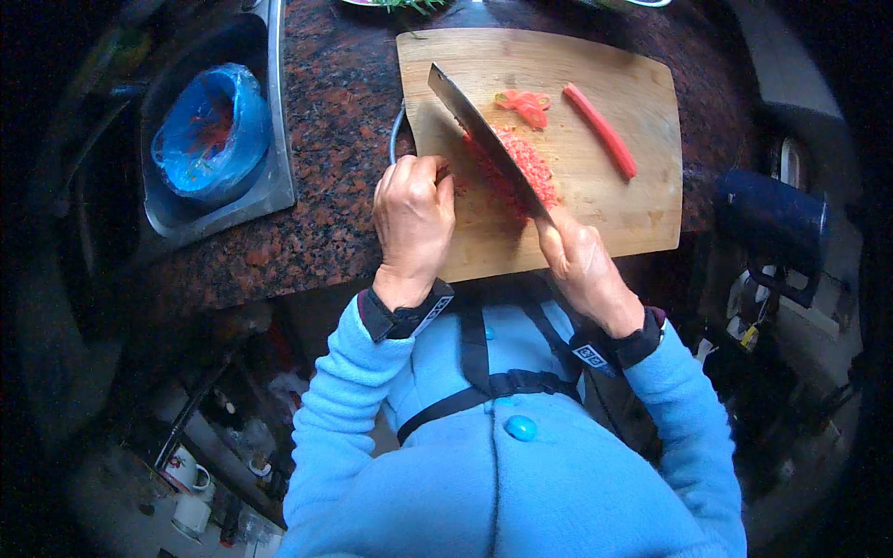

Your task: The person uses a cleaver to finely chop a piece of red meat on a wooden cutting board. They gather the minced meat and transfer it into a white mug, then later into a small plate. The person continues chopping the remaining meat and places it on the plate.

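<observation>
A wide-bladed kitchen knife (481,136) is gripped by its handle in my right hand (586,261). Its blade slants to the upper left across a heap of finely chopped orange-red vegetable, probably carrot (527,164), on a wooden cutting board (607,216). My left hand (416,216) rests at the board's left edge, fingers curled; whether it holds anything is hidden. Beyond the heap lie a few thin orange-red slices (527,107). Farther right, apart from them, is a long peeled orange-red stick, probably carrot (601,131).
At the left, a sink (287,164) holds a bowl-shaped container lined with a blue plastic bag (244,150), with scraps inside. Green leaves (411,5) show at the far edge of the speckled stone countertop (335,132). A dark blue object (774,216) stands right of the board.
</observation>
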A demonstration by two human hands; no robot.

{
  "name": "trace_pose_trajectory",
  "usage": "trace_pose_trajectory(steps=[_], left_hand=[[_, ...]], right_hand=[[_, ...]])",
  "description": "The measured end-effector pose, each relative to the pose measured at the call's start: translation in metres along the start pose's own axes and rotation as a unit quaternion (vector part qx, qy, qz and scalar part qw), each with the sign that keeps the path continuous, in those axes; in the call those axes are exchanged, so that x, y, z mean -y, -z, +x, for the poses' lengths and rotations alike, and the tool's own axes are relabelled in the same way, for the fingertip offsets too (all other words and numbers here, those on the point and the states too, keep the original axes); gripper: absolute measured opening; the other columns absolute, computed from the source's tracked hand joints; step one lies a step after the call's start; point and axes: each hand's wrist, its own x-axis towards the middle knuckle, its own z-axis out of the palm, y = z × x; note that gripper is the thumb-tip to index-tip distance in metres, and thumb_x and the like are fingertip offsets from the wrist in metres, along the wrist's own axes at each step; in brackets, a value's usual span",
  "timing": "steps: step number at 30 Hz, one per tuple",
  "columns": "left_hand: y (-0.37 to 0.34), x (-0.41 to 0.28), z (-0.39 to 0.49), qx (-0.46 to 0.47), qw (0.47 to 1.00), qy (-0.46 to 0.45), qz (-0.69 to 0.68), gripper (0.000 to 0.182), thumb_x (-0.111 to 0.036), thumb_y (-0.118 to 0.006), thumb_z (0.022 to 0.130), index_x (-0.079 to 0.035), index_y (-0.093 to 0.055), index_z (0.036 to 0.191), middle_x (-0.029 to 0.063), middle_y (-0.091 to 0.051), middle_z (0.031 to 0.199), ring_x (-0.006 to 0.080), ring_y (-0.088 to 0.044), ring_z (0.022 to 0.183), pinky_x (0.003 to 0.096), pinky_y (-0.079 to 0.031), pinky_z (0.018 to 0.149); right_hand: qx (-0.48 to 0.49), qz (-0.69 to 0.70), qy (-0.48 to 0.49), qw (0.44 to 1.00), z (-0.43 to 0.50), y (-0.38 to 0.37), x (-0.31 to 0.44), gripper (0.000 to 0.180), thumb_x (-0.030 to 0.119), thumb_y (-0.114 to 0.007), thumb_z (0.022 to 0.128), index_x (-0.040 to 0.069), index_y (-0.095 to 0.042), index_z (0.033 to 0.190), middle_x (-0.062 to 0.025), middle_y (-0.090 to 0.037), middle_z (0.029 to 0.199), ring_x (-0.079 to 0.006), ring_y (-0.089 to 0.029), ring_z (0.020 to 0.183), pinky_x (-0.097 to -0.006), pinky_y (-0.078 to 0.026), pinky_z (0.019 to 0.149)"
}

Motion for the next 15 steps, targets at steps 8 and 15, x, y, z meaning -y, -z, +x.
trace_pose_trajectory(steps=[8, 15], left_hand=[[0.005, -0.009, -0.002, 0.047, 0.999, -0.014, 0.014, 0.011, -0.006, -0.071, 0.075, -0.004, -0.064, 0.084, 0.0125, -0.062, 0.083, 0.0313, -0.061, 0.081, 0.0405, -0.049, 0.071], [0.006, -0.006, -0.01, 0.035, 0.999, -0.006, 0.005, 0.009, -0.006, -0.07, 0.076, -0.002, -0.064, 0.082, 0.0125, -0.062, 0.079, 0.0297, -0.061, 0.074, 0.0386, -0.049, 0.067]], right_hand=[[-0.01, 0.012, 0.035, 0.999, -0.004, 0.017, -0.015, 0.021, 0.019, -0.049, 0.097, -0.001, -0.053, 0.092, -0.0302, -0.053, 0.075, -0.0496, -0.054, 0.076, -0.0513, -0.041, 0.063], [-0.017, 0.067, 0.009, 0.998, -0.007, 0.015, -0.01, 0.016, 0.015, -0.049, 0.097, -0.001, -0.054, 0.096, -0.0282, -0.053, 0.072, -0.0468, -0.053, 0.067, -0.0461, -0.042, 0.058]])
